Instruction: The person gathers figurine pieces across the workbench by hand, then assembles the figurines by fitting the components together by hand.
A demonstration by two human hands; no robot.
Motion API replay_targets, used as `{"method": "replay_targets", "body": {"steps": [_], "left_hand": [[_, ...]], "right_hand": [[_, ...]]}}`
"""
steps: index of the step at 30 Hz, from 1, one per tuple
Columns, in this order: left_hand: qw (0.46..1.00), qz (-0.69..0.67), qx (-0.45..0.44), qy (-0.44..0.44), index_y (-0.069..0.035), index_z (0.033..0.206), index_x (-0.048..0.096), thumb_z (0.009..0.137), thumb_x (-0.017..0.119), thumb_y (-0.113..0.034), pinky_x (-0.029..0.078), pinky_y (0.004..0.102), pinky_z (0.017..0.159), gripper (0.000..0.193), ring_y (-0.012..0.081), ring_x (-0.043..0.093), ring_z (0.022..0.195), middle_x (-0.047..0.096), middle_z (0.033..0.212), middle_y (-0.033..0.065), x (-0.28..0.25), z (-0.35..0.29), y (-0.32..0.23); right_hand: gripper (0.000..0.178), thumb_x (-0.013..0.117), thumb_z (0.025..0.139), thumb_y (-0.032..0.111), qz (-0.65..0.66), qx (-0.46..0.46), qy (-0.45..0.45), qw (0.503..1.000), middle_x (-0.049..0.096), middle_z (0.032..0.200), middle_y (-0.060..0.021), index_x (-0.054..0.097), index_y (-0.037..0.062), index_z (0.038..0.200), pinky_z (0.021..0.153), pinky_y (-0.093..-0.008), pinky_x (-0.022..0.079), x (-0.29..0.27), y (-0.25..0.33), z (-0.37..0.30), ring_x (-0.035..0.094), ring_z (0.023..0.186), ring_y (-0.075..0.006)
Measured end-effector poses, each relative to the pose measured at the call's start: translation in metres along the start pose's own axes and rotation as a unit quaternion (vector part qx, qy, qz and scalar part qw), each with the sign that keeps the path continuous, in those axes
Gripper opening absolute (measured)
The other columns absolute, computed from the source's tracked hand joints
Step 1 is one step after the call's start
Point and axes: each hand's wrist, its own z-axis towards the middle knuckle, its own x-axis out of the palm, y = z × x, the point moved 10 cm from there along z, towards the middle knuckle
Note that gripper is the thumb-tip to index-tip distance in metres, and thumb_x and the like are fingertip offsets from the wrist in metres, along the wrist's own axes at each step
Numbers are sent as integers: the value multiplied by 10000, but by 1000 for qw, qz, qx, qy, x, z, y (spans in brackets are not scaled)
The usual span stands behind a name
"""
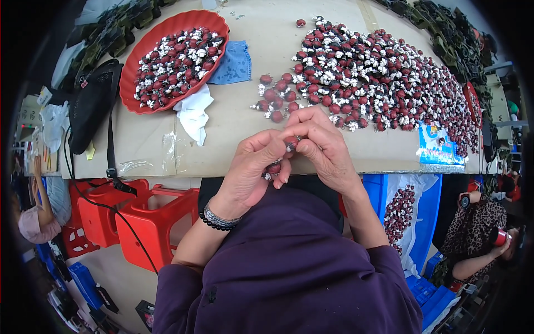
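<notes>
The left hand (251, 158) is grasping a small ball (291, 144) between thumb and fingers, while its curled lower fingers are cradling spare balls (273, 168) against the palm, probably so they are staying ready. The right hand (324, 143) is pinching the same ball from the other side; the two grips are presumably steadying something so tiny. Both hands are hovering over the near edge of the bench (231, 114), close to the body, perhaps for a clear view.

The loose heap (378, 72) is spreading across the bench's right side towards the far edge, seemingly for easy reaching. The red bowl (127, 83) is sitting near the far left corner, apparently keeping its balls apart from the heap.

The held ball is showing dark red with a blackish part; fingers are hiding the rest. The heaped ones are showing bumpy white clusters too.
</notes>
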Motion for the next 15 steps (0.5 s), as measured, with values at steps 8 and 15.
{"method": "replay_targets", "body": {"steps": [8,15], "left_hand": [[999,-28,-16,-3,-23,1020,611,951,609,-330,409,219,449,315,117,572,594,609,882,51,7,9,6],[997,-64,-31,-19,-35,1000,577,1015,477,-334,419,222,416,315,122,595,599,610,872,54,4,-4,3]], "right_hand": [[349,574,957,344,121,70,-18,990,520,1109,-68,642,16,1052,711,-228,474,-3,-17,0,541,844,-106],[128,567,882,84,7,67,-2,998,533,1058,-102,609,-2,967,736,-262,467,8,-9,8,556,830,-156]]}}
